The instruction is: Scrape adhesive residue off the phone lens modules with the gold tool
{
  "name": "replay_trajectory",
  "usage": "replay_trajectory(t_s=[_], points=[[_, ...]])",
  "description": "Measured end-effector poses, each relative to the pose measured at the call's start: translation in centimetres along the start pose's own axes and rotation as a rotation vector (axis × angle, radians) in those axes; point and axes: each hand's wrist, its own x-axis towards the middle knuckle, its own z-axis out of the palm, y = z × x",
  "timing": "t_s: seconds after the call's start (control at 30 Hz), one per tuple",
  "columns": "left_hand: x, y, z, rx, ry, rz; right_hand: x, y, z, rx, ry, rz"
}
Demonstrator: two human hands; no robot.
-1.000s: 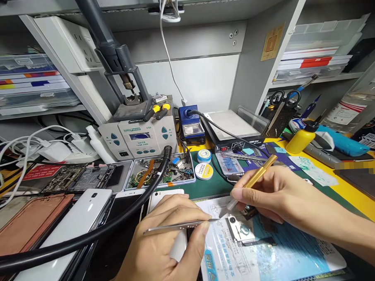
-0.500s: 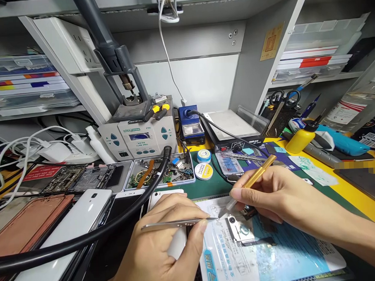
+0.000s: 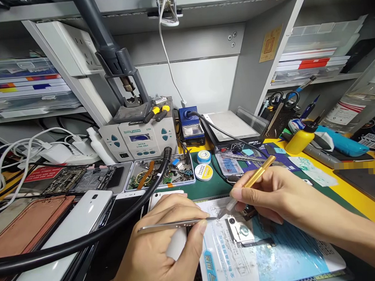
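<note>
Pinched in my left hand (image 3: pixel 167 245) is a pair of steel tweezers (image 3: pixel 162 227), pointing right. My right hand (image 3: pixel 273 190) holds a gold-handled craft knife (image 3: pixel 257 172) like a pen, its blade slanting down to the left. The blade and the tweezer tips come together over a printed blue-and-white sheet (image 3: pixel 288 252); anything between them is too small to make out. Just right of the tips lies a small silver phone part (image 3: pixel 241 229) with a round dark lens and a flex cable. A dark component (image 3: pixel 249 211) is partly hidden under my right hand.
A thick black hose (image 3: pixel 95 233) crosses over several phones (image 3: pixel 61 241) on the left. Behind stand a hot-air station (image 3: pixel 140 136), a tray of small parts (image 3: pixel 192 181), round tins (image 3: pixel 204 171) and a flat heating plate (image 3: pixel 232 126). A yellow bottle (image 3: pixel 301 139) stands to the right.
The tweezers have shifted very slightly left and down at their rear end. Both hands stay almost in place, with the tips still meeting above the sheet.
</note>
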Motion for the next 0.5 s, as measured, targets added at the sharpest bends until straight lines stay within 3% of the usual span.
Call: replay_trajectory(t_s=[0.5], points=[[0.23,0.5,-0.58,0.019,0.016,-0.004,0.13,0.04,-0.19,0.066,-0.016,-0.015]])
